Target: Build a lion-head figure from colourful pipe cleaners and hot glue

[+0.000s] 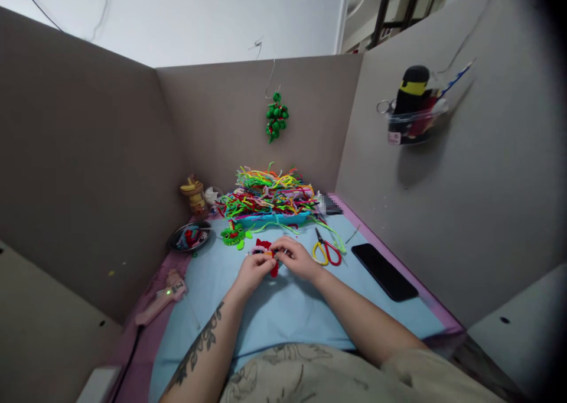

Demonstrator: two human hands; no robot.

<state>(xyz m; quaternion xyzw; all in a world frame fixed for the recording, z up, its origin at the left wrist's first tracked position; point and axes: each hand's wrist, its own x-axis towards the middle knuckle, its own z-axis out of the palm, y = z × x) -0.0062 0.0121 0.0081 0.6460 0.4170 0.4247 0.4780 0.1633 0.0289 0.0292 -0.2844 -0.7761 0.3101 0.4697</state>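
Close together over the blue cloth, both my hands pinch one small craft figure [262,244] made of fuzzy red, pink and orange pieces. My left hand [256,271] grips it from the left, thumb and fingertips pressed together. From the right, my right hand [297,256] closes its fingers on the same figure and covers much of it. A red strip hangs below the fingertips. Just behind to the left lies a green fuzzy figure [233,234] with red and yellow details. Scissors [326,250] with one yellow and one red handle lie right of my right hand.
A blue tray [277,220] heaped with colourful pipe cleaners [270,193] stands at the back. A dark bowl [190,236] and pink glue gun [163,298] lie left, a black phone [384,272] right. Grey partitions enclose the table; a green ornament [277,117] and a plastic holder [416,122] hang there.
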